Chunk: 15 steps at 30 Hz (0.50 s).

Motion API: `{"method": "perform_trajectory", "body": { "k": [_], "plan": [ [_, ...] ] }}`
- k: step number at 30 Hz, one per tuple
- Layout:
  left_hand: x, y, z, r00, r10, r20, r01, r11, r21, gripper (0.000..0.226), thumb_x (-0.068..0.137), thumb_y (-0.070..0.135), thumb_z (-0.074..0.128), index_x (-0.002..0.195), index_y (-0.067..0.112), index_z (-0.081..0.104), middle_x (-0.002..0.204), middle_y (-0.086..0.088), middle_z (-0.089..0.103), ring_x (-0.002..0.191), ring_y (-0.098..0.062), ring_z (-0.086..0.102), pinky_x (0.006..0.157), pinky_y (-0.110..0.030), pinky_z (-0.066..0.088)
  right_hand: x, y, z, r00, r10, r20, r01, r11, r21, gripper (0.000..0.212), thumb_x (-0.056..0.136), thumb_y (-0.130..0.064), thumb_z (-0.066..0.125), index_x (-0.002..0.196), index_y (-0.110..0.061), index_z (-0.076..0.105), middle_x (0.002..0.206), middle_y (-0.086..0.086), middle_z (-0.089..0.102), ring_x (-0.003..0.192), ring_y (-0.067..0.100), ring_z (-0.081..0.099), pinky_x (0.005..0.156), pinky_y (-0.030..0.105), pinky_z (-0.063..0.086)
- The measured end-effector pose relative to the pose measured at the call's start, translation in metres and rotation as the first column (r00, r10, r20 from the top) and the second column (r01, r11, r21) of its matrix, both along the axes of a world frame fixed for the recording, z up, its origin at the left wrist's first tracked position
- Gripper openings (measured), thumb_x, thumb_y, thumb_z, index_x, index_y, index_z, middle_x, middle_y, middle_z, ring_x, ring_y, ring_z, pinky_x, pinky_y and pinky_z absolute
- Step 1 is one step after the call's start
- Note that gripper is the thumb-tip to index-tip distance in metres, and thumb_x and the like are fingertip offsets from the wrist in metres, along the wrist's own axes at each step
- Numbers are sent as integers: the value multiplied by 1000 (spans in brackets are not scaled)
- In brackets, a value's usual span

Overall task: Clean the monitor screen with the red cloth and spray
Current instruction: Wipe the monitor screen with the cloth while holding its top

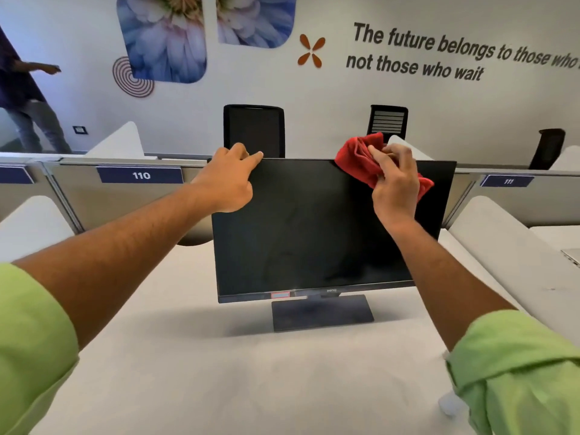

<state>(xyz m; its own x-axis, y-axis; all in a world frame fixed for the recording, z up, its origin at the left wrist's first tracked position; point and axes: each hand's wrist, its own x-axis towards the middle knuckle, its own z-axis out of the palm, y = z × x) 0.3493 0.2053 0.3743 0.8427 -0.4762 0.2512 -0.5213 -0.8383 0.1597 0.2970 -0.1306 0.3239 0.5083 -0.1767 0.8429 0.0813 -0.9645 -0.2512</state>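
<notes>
The monitor (314, 227) stands upright on its base near the middle of the white worktop (219, 372), screen dark and facing the person. The left hand (227, 180) grips the top-left corner, fingers curled over the upper edge, thumb on the front. The right hand (395, 183) holds the bunched red cloth (357, 158) against the top edge, right of centre; part of the cloth sticks up above the bezel. No spray bottle can be made out for sure; a pale blurred object (450, 405) sits at the worktop's near-right edge by the sleeve, too unclear to name.

Step in hand looks like wiping, starting at the top. To do it well: keep the left hand bracing the corner w/ fingers on the frame, not the glass, so the panel doesn't tilt or rock. Flatten the cloth a bit for more contact, press lightly, and work across in overlapping passes, top to bottom. Faint smears show approx mid-screen and lower down, so those areas prob need a second pass.
</notes>
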Motion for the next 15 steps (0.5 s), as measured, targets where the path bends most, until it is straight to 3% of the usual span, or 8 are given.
{"method": "perform_trajectory", "body": {
  "k": [3,6,9,12,15],
  "plan": [
    [2,-2,3,1000,4,-25,-4,1000,-28,66,93,13,46,156,23,29,145,-8,37,133,-33,31,110,-47,35,1,-3,-14,986,-162,-27,160,984,-77,55,96,-1,60,143,-28,64,138,9,55,127,32,48,109,50,49],
    [4,-3,4,1000,-1,-27,0,999,-45,64,94,11,46,155,24,32,143,-8,39,132,-33,32,110,-47,35,-7,6,-38,936,-339,-95,321,933,-164,67,93,-10,49,154,-38,48,146,5,50,139,33,42,122,58,29],
    [5,-3,3,1000,0,-19,-1,999,-54,62,95,10,44,155,24,33,141,-8,39,131,-34,33,110,-47,35,-12,12,-59,945,-267,-190,246,961,-126,67,98,-12,56,160,-34,39,159,5,40,150,33,34,121,56,34],
    [4,-3,1,1000,8,-10,-8,999,-48,63,95,11,45,155,24,32,141,-8,38,130,-34,33,110,-47,35,-18,22,-77,950,-205,-235,197,979,-55,56,106,-30,51,161,-32,38,164,4,32,155,32,25,125,54,31],
    [1,-3,-1,1000,5,1,-5,999,-45,63,95,13,45,155,24,31,140,-8,38,130,-35,32,110,-48,34,-28,43,-106,949,-209,-235,217,976,8,52,106,-28,51,157,-29,45,162,6,33,151,34,30,121,52,35]
  ]
}}
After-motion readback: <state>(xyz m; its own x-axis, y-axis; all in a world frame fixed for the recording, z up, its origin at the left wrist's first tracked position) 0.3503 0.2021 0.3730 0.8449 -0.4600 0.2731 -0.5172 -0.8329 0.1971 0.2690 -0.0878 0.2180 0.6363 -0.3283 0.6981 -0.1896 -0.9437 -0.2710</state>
